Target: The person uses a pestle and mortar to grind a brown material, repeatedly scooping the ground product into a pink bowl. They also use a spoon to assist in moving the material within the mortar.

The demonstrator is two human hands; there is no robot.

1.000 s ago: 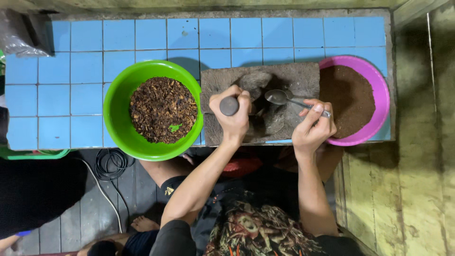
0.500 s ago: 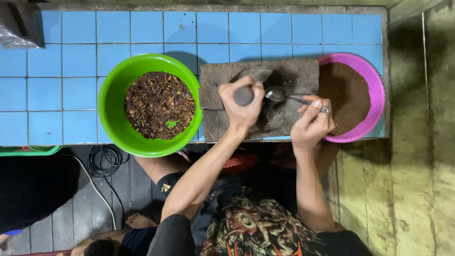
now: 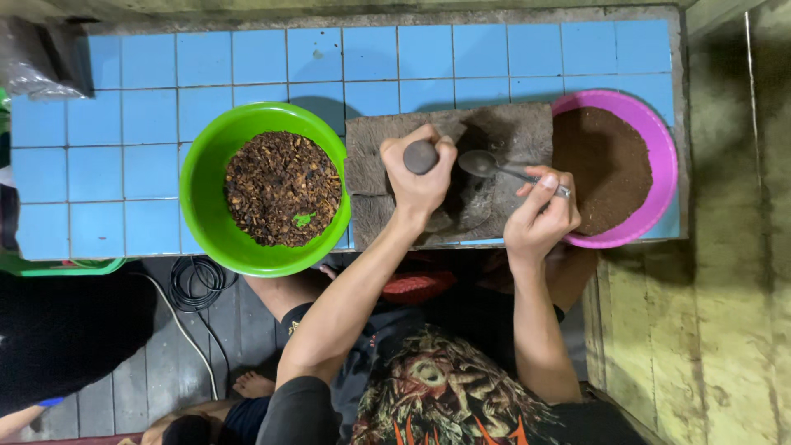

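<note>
While gripped — pestle (image 3: 420, 156) inside left hand (image 3: 422, 177)

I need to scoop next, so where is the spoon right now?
In the head view, the spoon is in the right hand, its bowl over the stone slab, between the left hand and the pink bowl.

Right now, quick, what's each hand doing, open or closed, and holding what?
Left hand: closed around the upright stone pestle over the stone slab.
Right hand: closed on the metal spoon, its bowl over the slab.
</note>
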